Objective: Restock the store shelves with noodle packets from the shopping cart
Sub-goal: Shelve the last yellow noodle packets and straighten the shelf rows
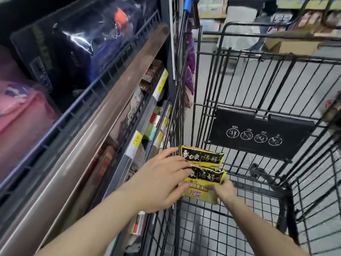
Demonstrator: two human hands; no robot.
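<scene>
Two yellow-and-black noodle packets [203, 169] are held up over the shopping cart [258, 100], near its left wall, w/ the upper one overlapping the lower. Both carry black bands w/ white characters; the lower also shows a yellow label area toward its bottom edge.

Left hand [162, 180] comes in from the shelf side, fingers mostly straight and spread, fingertips lying on the left edges of both packets. Thumb can't be seen, so whether it clamps behind is unclear. Right hand [224, 191] is below and right of the stack, fingers curled round the lower packet's bottom right corner, gripping it.

Cart is black wire; a folded child-seat flap [258, 132] w/ four round warning icons sits on its far wall, upside down from this view. The basket floor under the hands is bare mesh where visible.

Left of the cart stand the store shelves [103, 108]: top level has a wire rail w/ dark plastic-wrapped bags [73, 43] and a pink item [20, 115]; lower levels hold boxed goods w/ yellow price tags [137, 140] on the shelf edges. A cardboard box [289, 45] sits on the floor beyond the cart, blurred.
</scene>
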